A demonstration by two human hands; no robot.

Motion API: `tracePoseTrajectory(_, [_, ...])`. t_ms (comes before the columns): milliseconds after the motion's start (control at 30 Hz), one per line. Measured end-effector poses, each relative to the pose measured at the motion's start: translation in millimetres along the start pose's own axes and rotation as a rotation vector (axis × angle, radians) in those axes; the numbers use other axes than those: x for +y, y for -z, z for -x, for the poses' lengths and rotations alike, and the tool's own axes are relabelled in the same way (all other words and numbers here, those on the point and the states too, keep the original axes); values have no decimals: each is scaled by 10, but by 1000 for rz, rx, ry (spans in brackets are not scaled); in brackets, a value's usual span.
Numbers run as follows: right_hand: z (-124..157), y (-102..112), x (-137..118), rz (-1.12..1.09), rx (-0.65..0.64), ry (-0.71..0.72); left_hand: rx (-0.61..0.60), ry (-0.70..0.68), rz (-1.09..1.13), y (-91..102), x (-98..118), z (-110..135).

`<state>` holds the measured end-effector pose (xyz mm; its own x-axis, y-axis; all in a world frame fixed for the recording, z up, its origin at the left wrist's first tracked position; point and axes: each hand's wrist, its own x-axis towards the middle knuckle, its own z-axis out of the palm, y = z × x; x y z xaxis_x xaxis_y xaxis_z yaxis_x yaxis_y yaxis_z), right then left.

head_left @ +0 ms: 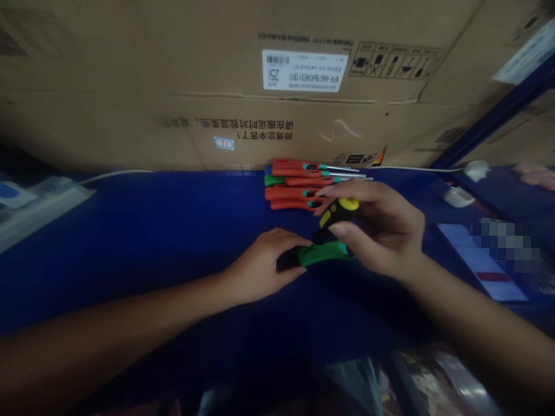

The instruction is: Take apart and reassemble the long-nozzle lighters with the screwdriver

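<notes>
My left hand [264, 268] is closed around the black end of a green-handled lighter [323, 253] lying low over the blue surface. My right hand [388, 231] grips a short black and yellow handle [336, 215], apparently of a screwdriver, between thumb and fingers. The lower end of that handle meets or overlaps the green lighter; whether they touch I cannot tell. Just beyond my hands lies a stack of red lighters [288, 193] with metal tubes pointing right, and a green one [275, 180] among them. My right fingers partly cover the stack.
A large cardboard box [130, 127] with printed labels stands along the back of the blue shelf [173, 219]. A white cable [117, 173] runs along its foot. At right are a white plug-like item [458, 197] and a pale strip [481, 260]. A clear-wrapped package [52, 202] lies at left.
</notes>
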<state>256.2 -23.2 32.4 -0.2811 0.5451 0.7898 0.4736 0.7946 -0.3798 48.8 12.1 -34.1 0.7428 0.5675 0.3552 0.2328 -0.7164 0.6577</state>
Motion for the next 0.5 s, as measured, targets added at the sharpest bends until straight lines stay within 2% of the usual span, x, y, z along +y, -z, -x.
tracePoseTrajectory(67, [-6, 17, 19, 130, 93, 152, -2, -4, -1, -2, -2, 1])
tracePoseTrajectory(133, [-12, 48, 22, 203, 115, 216, -5, 0, 3, 2, 2, 1])
tracePoseTrajectory(200, [-28, 78, 4, 146, 21, 139, -2, 6, 11, 7, 8, 2])
tracePoseTrajectory(267, [-47, 93, -17, 16, -119, -4, 3, 8, 13, 8, 8, 4])
tracePoseTrajectory(333, [-52, 90, -13, -75, -175, -70, 4, 10, 8, 5, 2, 7])
tracePoseTrajectory(500, [-16, 83, 49, 136, 45, 120, -7, 3, 7, 4, -9, 9])
